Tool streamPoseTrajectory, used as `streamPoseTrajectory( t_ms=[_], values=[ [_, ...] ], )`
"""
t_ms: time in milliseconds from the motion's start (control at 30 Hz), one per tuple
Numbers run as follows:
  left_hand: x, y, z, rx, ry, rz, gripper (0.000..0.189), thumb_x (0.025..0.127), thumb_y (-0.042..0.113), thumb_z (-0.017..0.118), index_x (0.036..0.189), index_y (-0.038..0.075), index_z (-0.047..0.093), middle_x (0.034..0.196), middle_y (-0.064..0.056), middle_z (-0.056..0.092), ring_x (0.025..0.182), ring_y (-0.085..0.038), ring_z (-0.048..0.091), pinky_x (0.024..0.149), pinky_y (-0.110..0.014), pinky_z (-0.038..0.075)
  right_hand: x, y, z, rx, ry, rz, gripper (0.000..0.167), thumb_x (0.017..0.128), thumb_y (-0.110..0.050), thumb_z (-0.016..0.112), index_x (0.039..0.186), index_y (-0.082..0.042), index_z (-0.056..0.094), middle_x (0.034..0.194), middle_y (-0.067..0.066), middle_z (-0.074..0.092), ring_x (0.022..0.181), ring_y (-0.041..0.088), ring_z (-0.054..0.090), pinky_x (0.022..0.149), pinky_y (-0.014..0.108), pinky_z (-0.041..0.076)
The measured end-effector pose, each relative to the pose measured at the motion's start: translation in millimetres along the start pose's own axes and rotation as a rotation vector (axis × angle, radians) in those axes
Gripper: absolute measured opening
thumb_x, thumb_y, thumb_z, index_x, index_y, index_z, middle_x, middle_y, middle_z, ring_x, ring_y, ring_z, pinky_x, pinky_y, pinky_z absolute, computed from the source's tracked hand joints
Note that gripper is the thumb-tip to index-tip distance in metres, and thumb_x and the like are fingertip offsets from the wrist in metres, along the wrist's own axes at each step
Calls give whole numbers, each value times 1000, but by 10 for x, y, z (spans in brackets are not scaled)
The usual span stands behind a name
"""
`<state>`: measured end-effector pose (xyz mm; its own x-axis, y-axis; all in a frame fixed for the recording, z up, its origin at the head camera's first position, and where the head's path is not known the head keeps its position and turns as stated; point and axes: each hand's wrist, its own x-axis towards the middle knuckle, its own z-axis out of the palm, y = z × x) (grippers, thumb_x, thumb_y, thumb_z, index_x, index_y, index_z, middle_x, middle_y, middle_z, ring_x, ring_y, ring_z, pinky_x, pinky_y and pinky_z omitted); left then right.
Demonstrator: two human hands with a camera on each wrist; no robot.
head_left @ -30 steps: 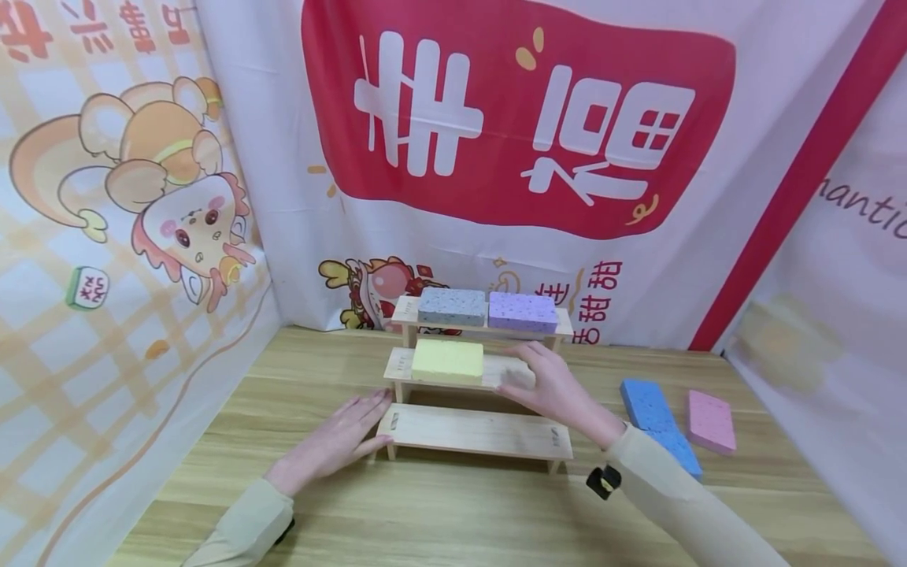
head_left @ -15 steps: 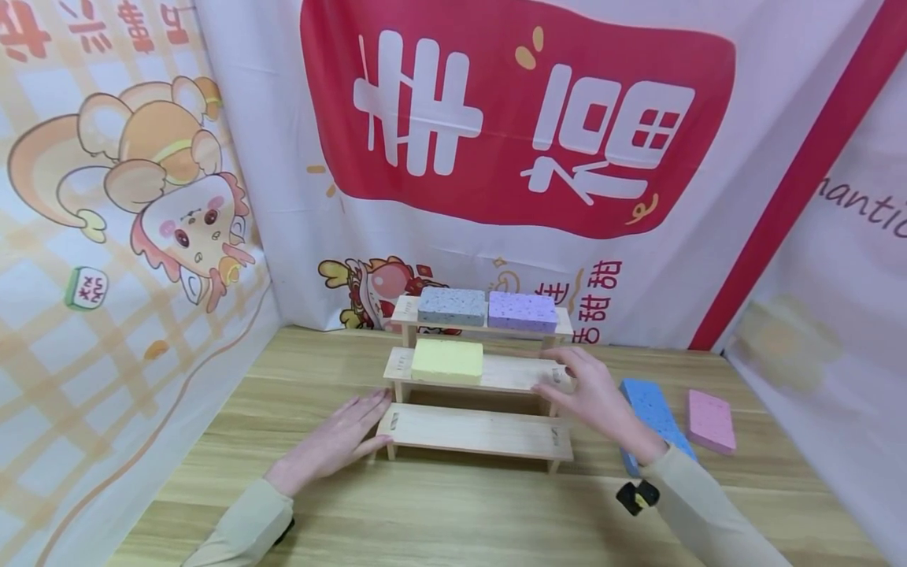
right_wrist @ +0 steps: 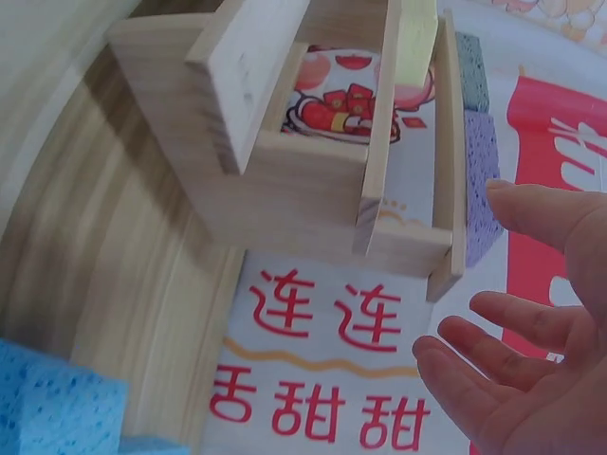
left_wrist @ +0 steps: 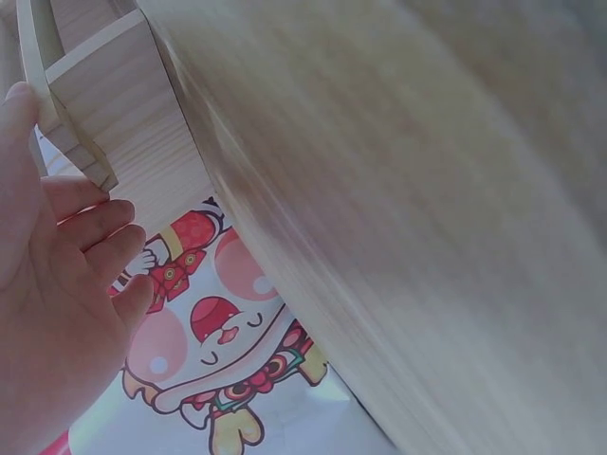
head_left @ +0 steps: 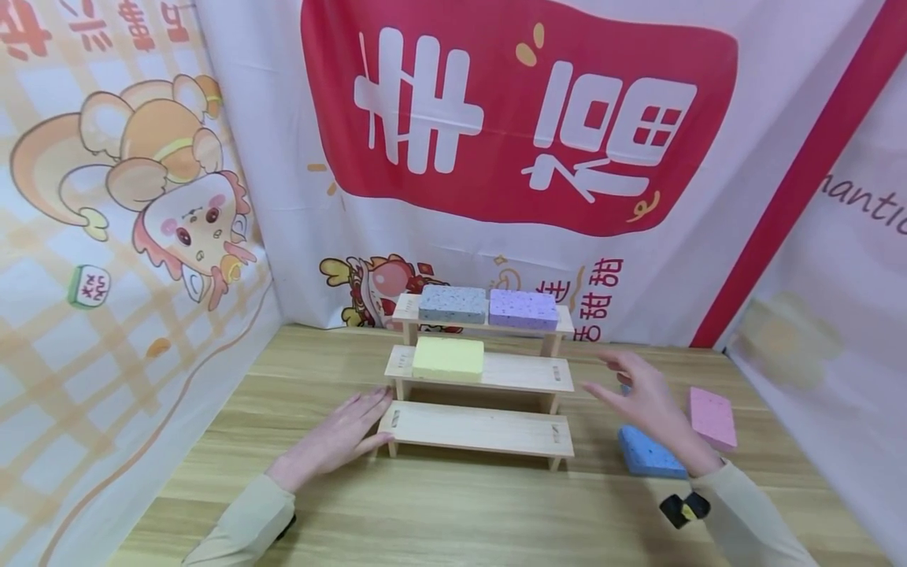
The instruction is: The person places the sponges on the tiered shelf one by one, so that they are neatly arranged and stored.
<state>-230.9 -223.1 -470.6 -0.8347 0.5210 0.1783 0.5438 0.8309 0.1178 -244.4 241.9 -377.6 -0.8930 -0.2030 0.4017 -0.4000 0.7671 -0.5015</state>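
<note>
A three-tier wooden stand point(head_left: 468, 428) stands on the table. On its top tier lie a grey-blue sponge point(head_left: 452, 304) and a purple sponge point(head_left: 523, 309); a yellow sponge point(head_left: 448, 358) lies on the left of the middle tier. My left hand point(head_left: 333, 437) rests at the stand's left end, fingers straight, fingertips touching the wood point(left_wrist: 85, 142). My right hand point(head_left: 648, 405), holding nothing, hovers right of the stand with thumb and fingers spread apart. Beneath it are blue sponges point(head_left: 652, 455), partly hidden by the hand. In the right wrist view the hand point(right_wrist: 531, 370) shows its loose, parted fingers.
A pink sponge point(head_left: 712, 417) lies at the right of the wooden table point(head_left: 439, 512). Printed cloth walls enclose the back point(head_left: 276, 197) and both sides, close behind the stand.
My right hand has moved right, away from the middle tier beside the yellow sponge, to over the blue sponges. The left hand stays at the stand's left end.
</note>
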Motion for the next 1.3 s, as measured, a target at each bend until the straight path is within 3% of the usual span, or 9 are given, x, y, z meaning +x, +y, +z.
streamPoseTrajectory(
  t_ms=[267, 633, 1000, 1300],
  values=[
    [14, 9, -9, 11, -13, -1, 74, 101, 52, 45, 152, 0, 33, 161, -17, 29, 148, -33, 35, 125, -50, 25, -120, 261, -182, -32, -16, 109, 65, 91, -40, 70, 136, 4, 53, 136, 30, 56, 120, 46, 57, 97, 58, 53],
    [18, 3, -5, 3, -14, -3, 75, 101, 52, 45, 153, 0, 32, 161, -17, 29, 149, -33, 34, 125, -51, 24, -233, 671, -325, -67, 60, 157, 59, 91, -31, 72, 131, 8, 55, 128, 35, 59, 111, 49, 61, 92, 61, 54],
    [22, 1, -8, 9, -8, 2, 75, 101, 52, 46, 153, 0, 32, 161, -17, 29, 148, -33, 35, 125, -51, 25, -371, 1009, -421, -111, 14, 268, 67, 95, -40, 64, 137, 10, 47, 131, 39, 54, 112, 53, 55, 89, 66, 51],
    [22, 0, -2, 16, 0, 14, 74, 101, 51, 46, 152, -1, 33, 159, -20, 32, 148, -34, 36, 123, -53, 28, -465, 1315, -468, -141, 37, 281, 67, 94, -35, 67, 134, 15, 47, 128, 43, 52, 108, 56, 56, 86, 66, 51]
  ],
)
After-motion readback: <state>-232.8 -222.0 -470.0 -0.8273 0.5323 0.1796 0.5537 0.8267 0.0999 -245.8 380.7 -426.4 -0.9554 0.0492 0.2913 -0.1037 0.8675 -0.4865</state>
